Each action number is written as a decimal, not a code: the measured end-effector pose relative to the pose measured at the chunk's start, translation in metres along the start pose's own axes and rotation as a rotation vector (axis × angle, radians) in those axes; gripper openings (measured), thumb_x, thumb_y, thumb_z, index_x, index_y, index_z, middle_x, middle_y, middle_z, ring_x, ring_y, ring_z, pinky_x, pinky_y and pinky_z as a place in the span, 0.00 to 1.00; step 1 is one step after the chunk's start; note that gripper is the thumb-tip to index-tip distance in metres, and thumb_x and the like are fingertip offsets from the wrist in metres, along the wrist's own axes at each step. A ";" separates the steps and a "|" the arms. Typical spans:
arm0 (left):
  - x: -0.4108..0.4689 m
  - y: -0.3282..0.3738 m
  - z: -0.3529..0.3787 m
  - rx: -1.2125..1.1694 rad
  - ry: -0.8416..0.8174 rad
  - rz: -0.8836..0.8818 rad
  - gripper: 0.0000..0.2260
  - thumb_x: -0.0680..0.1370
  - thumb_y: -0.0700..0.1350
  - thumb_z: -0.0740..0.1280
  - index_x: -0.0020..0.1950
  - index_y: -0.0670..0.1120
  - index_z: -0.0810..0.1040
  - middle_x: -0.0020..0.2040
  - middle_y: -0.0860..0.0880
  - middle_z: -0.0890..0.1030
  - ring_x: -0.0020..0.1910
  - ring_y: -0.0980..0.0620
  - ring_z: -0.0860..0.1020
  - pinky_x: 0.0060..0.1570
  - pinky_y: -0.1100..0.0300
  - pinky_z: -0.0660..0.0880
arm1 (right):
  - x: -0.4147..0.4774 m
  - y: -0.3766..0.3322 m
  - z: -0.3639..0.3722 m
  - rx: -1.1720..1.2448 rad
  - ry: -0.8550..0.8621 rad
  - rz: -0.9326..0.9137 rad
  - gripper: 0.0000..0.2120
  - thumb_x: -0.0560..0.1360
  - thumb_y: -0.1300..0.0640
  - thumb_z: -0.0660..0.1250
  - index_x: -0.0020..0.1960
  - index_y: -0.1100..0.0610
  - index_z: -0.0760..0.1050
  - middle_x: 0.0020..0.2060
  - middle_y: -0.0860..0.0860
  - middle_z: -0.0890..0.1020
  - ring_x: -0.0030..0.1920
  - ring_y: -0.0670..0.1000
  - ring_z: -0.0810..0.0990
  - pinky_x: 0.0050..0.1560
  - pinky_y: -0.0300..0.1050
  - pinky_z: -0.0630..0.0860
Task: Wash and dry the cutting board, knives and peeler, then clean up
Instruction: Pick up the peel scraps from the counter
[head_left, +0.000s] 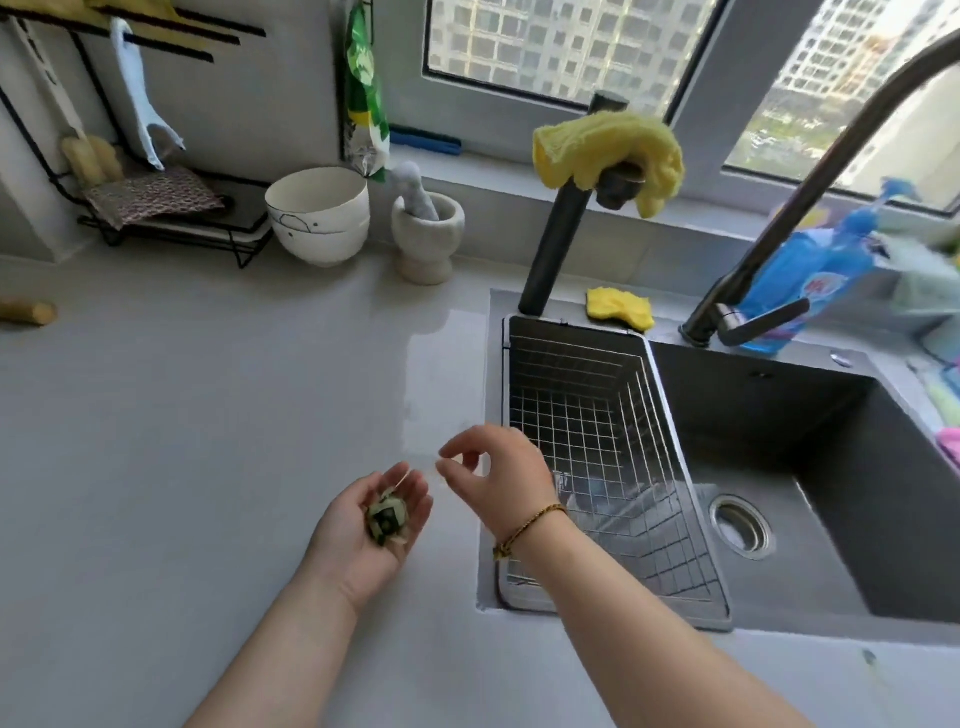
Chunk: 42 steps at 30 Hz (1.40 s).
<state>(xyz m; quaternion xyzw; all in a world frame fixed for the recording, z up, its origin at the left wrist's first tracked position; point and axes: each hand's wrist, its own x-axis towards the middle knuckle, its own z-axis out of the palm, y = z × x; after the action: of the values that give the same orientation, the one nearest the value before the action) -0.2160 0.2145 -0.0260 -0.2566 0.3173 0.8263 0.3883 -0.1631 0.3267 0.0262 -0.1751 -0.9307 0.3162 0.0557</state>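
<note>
Left grip (353, 540) palm-up, loosely cupped, cradling peel scraps (387, 517). Right grip (498, 478) just beside, thumb and forefinger near pinch; contents not discernible. Step judged: clean-up, scrap collection. Next: keep palm level, carry scraps to bin; none in view. Sink (779, 395) right of both grips.

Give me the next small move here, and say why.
Probably bring the right hand over the cupped left hand and drop in anything it holds: the left palm already holds green peel scraps, and the right fingertips are drawn together just beside it. Whether they pinch a scrap is unclear.
</note>
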 end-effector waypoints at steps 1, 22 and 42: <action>-0.001 -0.008 0.004 0.014 0.000 -0.009 0.15 0.81 0.41 0.55 0.39 0.39 0.75 0.26 0.44 0.80 0.23 0.51 0.80 0.23 0.60 0.78 | -0.008 0.011 -0.008 0.013 0.015 0.018 0.09 0.75 0.52 0.64 0.52 0.53 0.79 0.31 0.36 0.67 0.46 0.44 0.69 0.54 0.40 0.67; -0.091 -0.210 0.027 -0.095 0.086 0.217 0.24 0.79 0.41 0.57 0.26 0.39 0.80 0.27 0.47 0.79 0.25 0.54 0.79 0.24 0.63 0.78 | -0.160 0.189 -0.071 -0.137 -0.228 -0.020 0.11 0.77 0.52 0.61 0.57 0.52 0.75 0.46 0.46 0.69 0.56 0.50 0.70 0.60 0.41 0.66; -0.081 -0.219 0.041 0.017 0.063 0.113 0.13 0.80 0.42 0.56 0.43 0.37 0.76 0.32 0.42 0.81 0.29 0.49 0.82 0.30 0.57 0.80 | -0.148 0.170 -0.093 0.054 -0.126 -0.099 0.02 0.74 0.52 0.65 0.43 0.49 0.74 0.36 0.39 0.68 0.47 0.45 0.66 0.55 0.40 0.68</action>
<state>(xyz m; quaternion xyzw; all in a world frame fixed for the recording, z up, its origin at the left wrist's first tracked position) -0.0017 0.3141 -0.0157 -0.2607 0.3502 0.8357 0.3331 0.0444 0.4524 -0.0023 -0.1071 -0.9310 0.3486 0.0175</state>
